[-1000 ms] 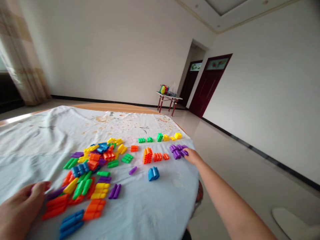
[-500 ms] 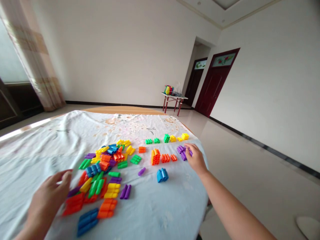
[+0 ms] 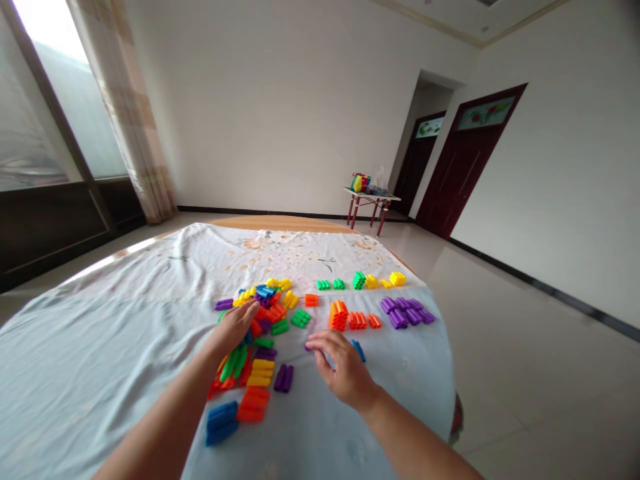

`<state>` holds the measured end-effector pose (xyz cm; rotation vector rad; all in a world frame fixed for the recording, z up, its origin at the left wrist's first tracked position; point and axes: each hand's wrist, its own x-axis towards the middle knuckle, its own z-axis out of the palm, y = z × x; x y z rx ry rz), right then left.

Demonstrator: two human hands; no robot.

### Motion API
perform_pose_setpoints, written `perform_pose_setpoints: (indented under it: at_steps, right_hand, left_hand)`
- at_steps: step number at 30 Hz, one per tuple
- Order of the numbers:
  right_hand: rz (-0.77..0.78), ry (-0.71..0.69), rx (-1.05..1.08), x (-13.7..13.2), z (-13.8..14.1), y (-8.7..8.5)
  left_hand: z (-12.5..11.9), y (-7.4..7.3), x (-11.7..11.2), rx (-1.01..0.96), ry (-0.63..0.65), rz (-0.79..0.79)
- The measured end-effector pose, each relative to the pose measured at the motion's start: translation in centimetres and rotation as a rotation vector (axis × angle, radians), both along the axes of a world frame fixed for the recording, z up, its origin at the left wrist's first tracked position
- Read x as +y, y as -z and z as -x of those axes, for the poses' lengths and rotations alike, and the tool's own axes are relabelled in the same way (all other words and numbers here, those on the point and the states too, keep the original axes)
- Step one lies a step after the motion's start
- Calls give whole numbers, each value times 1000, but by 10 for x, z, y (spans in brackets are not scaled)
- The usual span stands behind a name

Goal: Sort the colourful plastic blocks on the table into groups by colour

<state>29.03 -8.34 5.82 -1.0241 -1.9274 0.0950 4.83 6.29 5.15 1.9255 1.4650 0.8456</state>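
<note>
My left hand (image 3: 237,327) lies over the heap of colourful plastic tube blocks (image 3: 235,367), fingers stretched out, covering part of the heap. No block shows in its grasp. My right hand (image 3: 345,367) is low over the cloth, with fingers curved and the thumb apart. Its fingertips are at a small purple block (image 3: 307,347), mostly hidden by them; a firm hold does not show. Behind that hand a blue block cluster (image 3: 359,350) is partly covered. Purple blocks (image 3: 407,312) lie grouped at the right, and orange blocks (image 3: 339,315) stand in a row left of them.
Green blocks (image 3: 359,280) and yellow blocks (image 3: 397,279) form a row farther back. A purple pair (image 3: 284,378) and a blue block (image 3: 221,423) lie nearer me. The tablecloth (image 3: 125,347) is wrinkled at the left. A small side table (image 3: 373,195) stands beyond.
My right hand has left the purple group and come left to the single purple block. My left hand has moved forward and right over the heap. The view has turned slightly left.
</note>
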Motion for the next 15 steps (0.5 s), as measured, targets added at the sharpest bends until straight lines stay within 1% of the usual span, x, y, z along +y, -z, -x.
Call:
perform_pose_setpoints:
  at_steps: [6, 8, 10, 12, 14, 15]
  right_hand:
    - [29, 5, 30, 0, 4, 3]
    - [47, 4, 34, -1, 5, 2]
    - [58, 1, 41, -2, 5, 2]
    - [58, -2, 50, -3, 5, 2]
    - [54, -3, 52, -3, 5, 3]
    - [53, -4, 51, -3, 5, 3]
  left_hand:
    - [-32, -21, -45, -194, 124, 109]
    - [-37, -28, -59, -241, 165, 154]
    - [-34, -34, -65, -271, 183, 184]
    - [-21, -37, -64, -277, 140, 172]
    - [-1, -35, -56, -252, 20, 109]
    - [9, -32, -52, -224, -63, 64]
